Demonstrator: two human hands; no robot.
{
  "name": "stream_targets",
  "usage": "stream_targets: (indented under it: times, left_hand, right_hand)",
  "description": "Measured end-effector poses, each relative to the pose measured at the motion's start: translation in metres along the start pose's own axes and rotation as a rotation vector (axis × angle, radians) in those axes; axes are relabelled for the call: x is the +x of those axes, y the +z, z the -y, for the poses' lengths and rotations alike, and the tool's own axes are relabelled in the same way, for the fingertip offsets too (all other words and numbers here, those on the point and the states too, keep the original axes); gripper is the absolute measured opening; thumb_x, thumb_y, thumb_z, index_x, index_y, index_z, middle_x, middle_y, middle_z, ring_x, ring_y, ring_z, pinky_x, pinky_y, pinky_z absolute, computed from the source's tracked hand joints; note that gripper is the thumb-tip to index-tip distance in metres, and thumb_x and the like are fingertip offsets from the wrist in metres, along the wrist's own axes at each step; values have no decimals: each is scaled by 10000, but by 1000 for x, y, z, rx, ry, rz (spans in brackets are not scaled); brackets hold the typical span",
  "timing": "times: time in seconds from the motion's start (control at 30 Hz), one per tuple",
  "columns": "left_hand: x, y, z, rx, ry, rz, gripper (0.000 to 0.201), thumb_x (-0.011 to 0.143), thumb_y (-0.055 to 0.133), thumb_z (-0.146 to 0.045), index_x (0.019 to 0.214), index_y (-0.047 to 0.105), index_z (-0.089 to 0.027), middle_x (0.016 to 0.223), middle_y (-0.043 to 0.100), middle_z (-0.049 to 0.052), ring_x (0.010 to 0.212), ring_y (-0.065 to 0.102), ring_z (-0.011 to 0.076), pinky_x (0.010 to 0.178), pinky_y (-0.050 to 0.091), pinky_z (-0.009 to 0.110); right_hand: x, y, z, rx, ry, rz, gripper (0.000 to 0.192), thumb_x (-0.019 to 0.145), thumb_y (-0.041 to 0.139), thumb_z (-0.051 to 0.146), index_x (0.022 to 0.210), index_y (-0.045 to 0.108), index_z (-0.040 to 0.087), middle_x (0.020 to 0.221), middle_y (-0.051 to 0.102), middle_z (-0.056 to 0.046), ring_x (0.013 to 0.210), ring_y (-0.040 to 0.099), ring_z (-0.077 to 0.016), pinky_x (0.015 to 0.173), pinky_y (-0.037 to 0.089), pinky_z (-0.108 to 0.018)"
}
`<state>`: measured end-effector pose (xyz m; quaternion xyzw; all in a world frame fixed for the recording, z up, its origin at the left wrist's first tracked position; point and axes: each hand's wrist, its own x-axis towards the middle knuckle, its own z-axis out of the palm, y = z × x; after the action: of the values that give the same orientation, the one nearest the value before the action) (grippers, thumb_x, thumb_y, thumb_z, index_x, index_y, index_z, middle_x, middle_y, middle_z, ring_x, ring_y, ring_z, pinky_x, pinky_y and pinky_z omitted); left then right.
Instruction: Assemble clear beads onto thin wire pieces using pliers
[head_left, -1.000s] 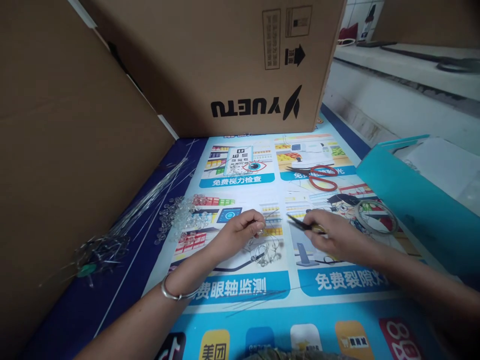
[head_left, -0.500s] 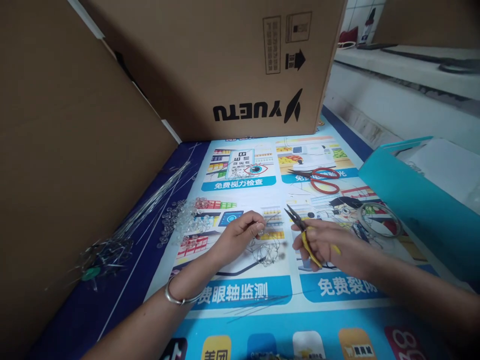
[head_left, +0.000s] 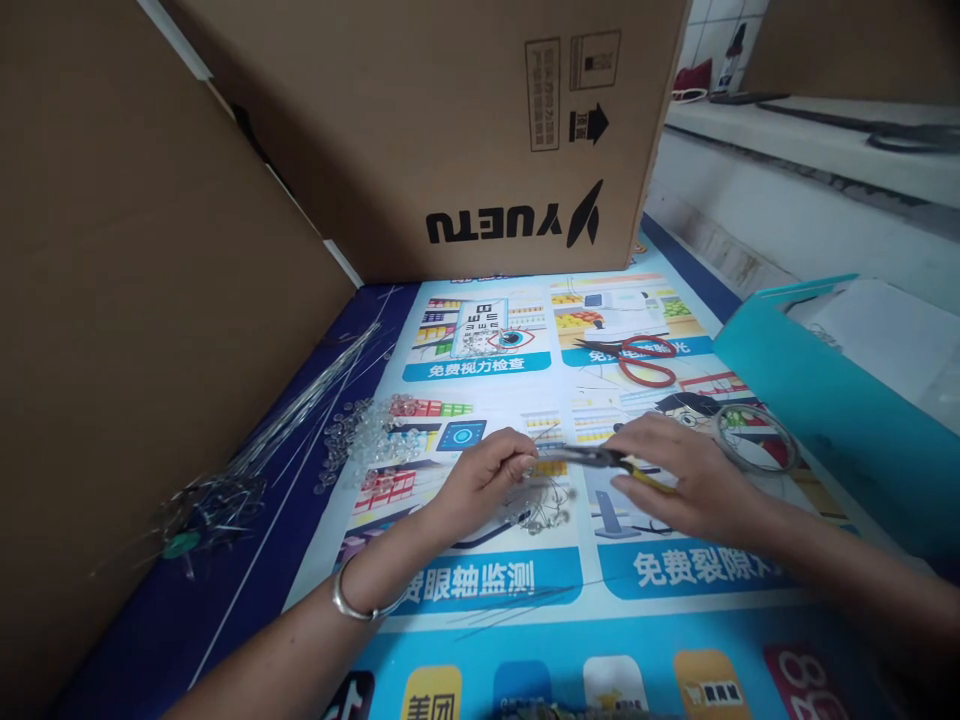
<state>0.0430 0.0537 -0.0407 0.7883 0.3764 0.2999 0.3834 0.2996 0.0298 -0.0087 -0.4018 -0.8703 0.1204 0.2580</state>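
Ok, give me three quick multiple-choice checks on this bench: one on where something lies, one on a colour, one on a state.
1. Where do the scissors lie?
A. beyond the hands, near the cardboard box
B. inside the blue folder
C. left of the beads

2. What colour are the scissors' handles?
A. green
B. red
C. black

3. What is the right hand doing?
A. resting empty
B. holding pliers, tips pointing at the left hand
C. lifting the box

Answers: 1 A, they lie on the printed mat beyond both hands; 2 B, the loops are red; 3 B, the fingers wrap the yellow handles.
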Motion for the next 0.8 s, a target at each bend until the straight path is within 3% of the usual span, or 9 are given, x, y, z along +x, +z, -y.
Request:
stream_targets:
  times: [0.1, 0.27, 0.8]
  left_hand:
    - [0, -1, 0, -31, 34, 15, 148, 890, 393, -233, 852, 523, -172, 817, 532, 35, 769, 497, 131, 716, 390, 254]
    - [-1, -2, -1, -74, 45, 51, 148, 890, 398, -238, 874, 529, -170, 820, 525, 34, 760, 492, 128, 707, 389, 255]
    - [0, 3, -4, -123, 7, 91, 157, 892, 397, -245, 872, 525, -156, 823, 516, 29, 765, 484, 125, 707, 392, 253]
  right_hand:
    - [1, -1, -6, 5, 34, -63, 295, 795, 522, 308, 1071, 559, 210, 979, 606, -91, 919, 535, -219, 765, 445, -357]
    - [-3, 11, -5, -84, -50, 89, 294, 797, 515, 334, 1047, 573, 189, 972, 602, -91, 904, 517, -222, 803, 417, -380]
    - [-6, 15, 11, -269, -73, 131, 275, 816, 496, 304, 1042, 568, 165, 940, 585, -82, 865, 489, -208, 780, 383, -354]
